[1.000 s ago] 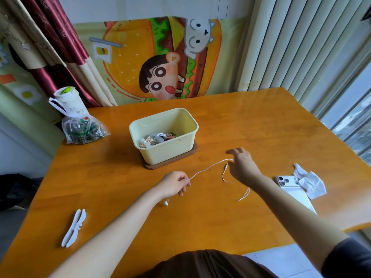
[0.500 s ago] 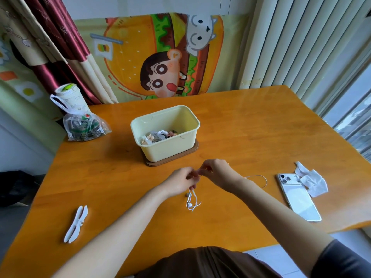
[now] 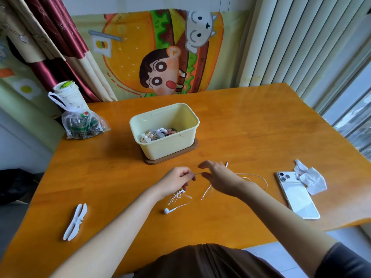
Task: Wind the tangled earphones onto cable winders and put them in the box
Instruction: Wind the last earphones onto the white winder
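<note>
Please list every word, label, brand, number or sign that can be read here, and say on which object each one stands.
Nothing can be quoted with certainty.
Plastic bag: green and red printed letters, too blurred to read.
Cup: small label on its lid, too small to read.
Wall cloth: cartoon drawings only, no words.
Phone: no text visible.

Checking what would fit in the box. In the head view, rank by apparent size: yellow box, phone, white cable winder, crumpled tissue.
1. yellow box
2. phone
3. crumpled tissue and white cable winder: unsure. The winder looks longer and the tissue broader, and the winder lies nearer the camera.
</note>
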Available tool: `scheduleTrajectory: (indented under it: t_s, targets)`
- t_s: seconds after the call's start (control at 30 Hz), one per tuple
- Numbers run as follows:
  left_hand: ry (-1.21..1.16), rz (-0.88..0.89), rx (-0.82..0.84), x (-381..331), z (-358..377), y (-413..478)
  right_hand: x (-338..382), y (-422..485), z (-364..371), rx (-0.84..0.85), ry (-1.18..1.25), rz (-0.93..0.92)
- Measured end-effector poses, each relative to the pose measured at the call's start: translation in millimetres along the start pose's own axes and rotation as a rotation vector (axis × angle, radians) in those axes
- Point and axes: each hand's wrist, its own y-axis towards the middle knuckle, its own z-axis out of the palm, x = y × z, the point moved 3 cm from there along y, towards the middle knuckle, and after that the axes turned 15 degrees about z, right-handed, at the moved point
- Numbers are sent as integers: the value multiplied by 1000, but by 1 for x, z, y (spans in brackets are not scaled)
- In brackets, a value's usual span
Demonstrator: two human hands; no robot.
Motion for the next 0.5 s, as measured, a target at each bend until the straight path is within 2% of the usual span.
scheduleTrajectory:
  t_s: [0.1,0.2,0.37,0.5]
  targets:
    - [-48,36,-40,-8,2,3,18,-8,3,19,184,-47]
    - [-41,23,-67,-4,-1,3,12,-4,-8,-88,231,2]
    - [-36,-66,-48,18,-11,-8,-21,9,-42,-339,248,185]
    - [45,-98,-39,24,-16,-12,-53,18,-57,-422,232,323]
